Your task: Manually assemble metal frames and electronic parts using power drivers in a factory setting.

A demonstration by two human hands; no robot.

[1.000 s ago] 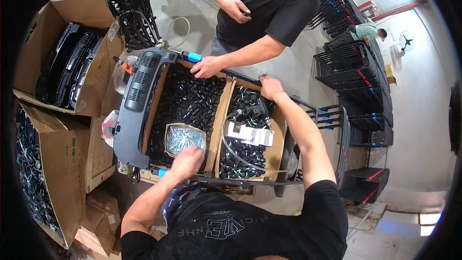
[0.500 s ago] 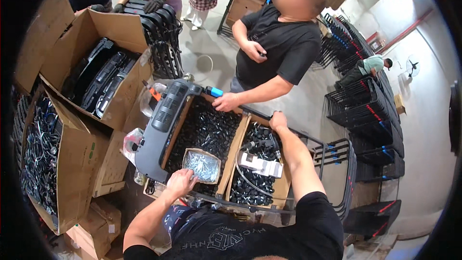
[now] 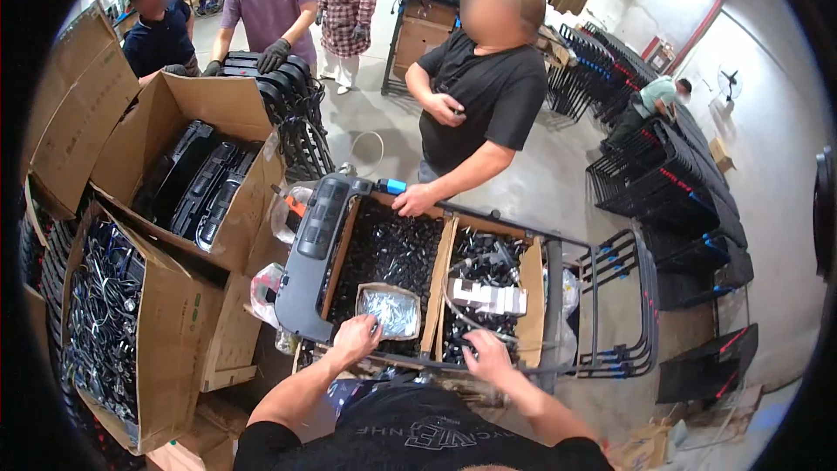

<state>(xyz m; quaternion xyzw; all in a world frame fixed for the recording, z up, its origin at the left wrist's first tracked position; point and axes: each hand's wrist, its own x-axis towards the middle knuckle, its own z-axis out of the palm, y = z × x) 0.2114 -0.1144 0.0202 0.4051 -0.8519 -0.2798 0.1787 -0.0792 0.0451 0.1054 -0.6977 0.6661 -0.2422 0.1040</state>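
Hands sit at the cart's near rim: left hand grips the small tray of silvery screws in the left box, right hand curled by the cables, hold unclear. Sorting step; next calls for steady lifting.

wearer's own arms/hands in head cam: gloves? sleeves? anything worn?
No gloves: both the left hand and the right hand are bare, as are both forearms up to the elbows. Short black sleeves of a black T-shirt with a pale printed design. No watch, band or ring visible.
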